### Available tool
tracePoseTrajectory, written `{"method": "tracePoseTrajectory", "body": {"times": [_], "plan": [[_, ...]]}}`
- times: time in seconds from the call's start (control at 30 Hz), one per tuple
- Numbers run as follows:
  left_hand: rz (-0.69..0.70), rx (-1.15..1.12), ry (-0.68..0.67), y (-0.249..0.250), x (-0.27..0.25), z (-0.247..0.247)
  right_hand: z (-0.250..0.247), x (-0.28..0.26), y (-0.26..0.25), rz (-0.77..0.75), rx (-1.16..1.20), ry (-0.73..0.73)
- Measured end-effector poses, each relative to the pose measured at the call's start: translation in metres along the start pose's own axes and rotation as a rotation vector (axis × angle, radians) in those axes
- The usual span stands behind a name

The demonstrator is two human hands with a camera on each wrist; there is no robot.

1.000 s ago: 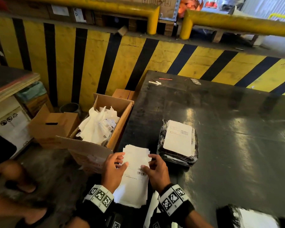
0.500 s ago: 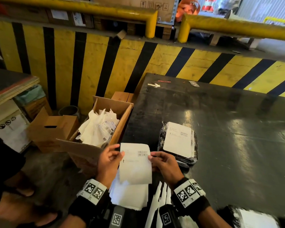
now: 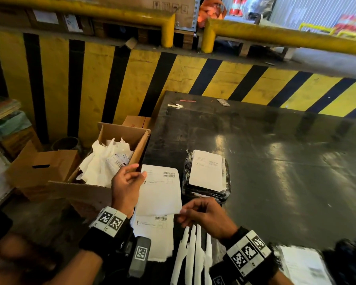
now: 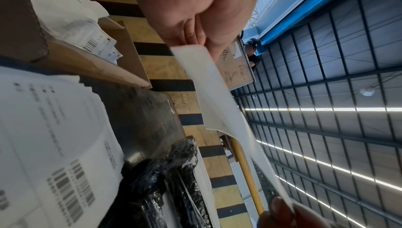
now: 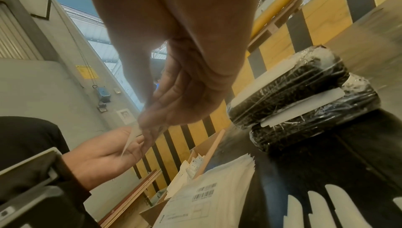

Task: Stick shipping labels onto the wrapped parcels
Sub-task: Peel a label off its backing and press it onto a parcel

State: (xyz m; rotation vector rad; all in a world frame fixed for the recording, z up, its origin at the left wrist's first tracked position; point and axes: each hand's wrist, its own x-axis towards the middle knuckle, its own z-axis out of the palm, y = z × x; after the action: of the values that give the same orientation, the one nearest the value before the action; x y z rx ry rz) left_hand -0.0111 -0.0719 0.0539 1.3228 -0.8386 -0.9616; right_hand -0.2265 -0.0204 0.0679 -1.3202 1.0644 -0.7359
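A white shipping label [image 3: 159, 190] with barcodes hangs in the air above the table's near edge. My left hand [image 3: 127, 182] pinches its upper left corner, and my right hand [image 3: 201, 214] pinches its lower right corner. In the left wrist view the label [image 4: 219, 101] shows edge-on. Beneath it lies a stack of more labels [image 3: 154, 237]. Two black film-wrapped parcels [image 3: 207, 177] are stacked on the dark table [image 3: 275, 161] just right of the held label, the top one bearing a white label. Another labelled parcel [image 3: 304, 266] lies at the bottom right.
An open cardboard box [image 3: 103, 177] holding crumpled white backing paper stands left of the table. A smaller box [image 3: 41, 167] sits beside it. White paper strips [image 3: 191, 256] lie at the near edge. A yellow-and-black striped wall [image 3: 173, 79] with yellow rails closes the far side.
Both hands have lifted one label off the stack and raised it. The right hand slid down to the label's lower right corner.
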Motion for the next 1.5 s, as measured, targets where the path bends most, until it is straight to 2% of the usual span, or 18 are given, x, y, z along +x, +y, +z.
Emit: {"method": "tracePoseTrajectory", "body": {"times": [0.13, 0.23, 0.3, 0.37, 0.43, 0.53, 0.63, 0.73, 0.83, 1.0, 1.17, 1.27, 1.37, 1.43, 1.5], "plan": [[0.037, 0.034, -0.008, -0.002, 0.001, 0.006, -0.002, -0.004, -0.002, -0.010, 0.005, -0.001], [0.085, 0.205, -0.041, -0.005, 0.000, 0.007, -0.003, -0.006, -0.005, -0.028, 0.028, -0.007], [0.194, 0.420, -0.063, -0.006, -0.003, 0.005, -0.004, -0.006, -0.010, -0.043, 0.028, -0.011], [0.382, 0.507, -0.098, -0.002, -0.009, 0.003, -0.004, -0.005, -0.016, -0.068, 0.044, -0.005], [0.483, 0.445, -0.225, 0.007, -0.024, 0.004, -0.004, -0.004, -0.020, -0.093, 0.051, 0.001], [0.461, 0.329, -0.467, 0.020, -0.049, 0.006, 0.000, 0.001, -0.022, -0.136, 0.031, 0.012], [0.429, 0.321, -0.549, 0.023, -0.062, 0.007, 0.006, 0.005, -0.024, -0.173, 0.000, -0.006], [0.396, 0.305, -0.533, 0.018, -0.061, 0.005, 0.010, 0.007, -0.023, -0.179, -0.023, -0.003], [0.259, 0.251, -0.433, 0.011, -0.050, 0.000, 0.008, 0.005, -0.021, -0.165, -0.048, 0.021], [0.114, 0.240, -0.159, 0.013, -0.016, -0.015, -0.023, -0.008, -0.022, -0.164, -0.026, 0.182], [0.049, 0.311, -0.072, 0.003, 0.015, -0.028, -0.067, -0.024, -0.022, -0.211, 0.048, 0.378], [0.033, 0.395, -0.047, -0.005, 0.031, -0.032, -0.089, -0.034, -0.029, -0.296, 0.151, 0.514], [0.046, 0.423, 0.060, -0.009, 0.040, -0.034, -0.101, -0.042, -0.042, -0.366, 0.319, 0.624], [0.062, 0.390, 0.093, -0.008, 0.039, -0.032, -0.103, -0.044, -0.046, -0.375, 0.364, 0.649], [0.099, 0.334, 0.026, -0.001, 0.029, -0.022, -0.099, -0.044, -0.042, -0.316, 0.264, 0.603]]}}
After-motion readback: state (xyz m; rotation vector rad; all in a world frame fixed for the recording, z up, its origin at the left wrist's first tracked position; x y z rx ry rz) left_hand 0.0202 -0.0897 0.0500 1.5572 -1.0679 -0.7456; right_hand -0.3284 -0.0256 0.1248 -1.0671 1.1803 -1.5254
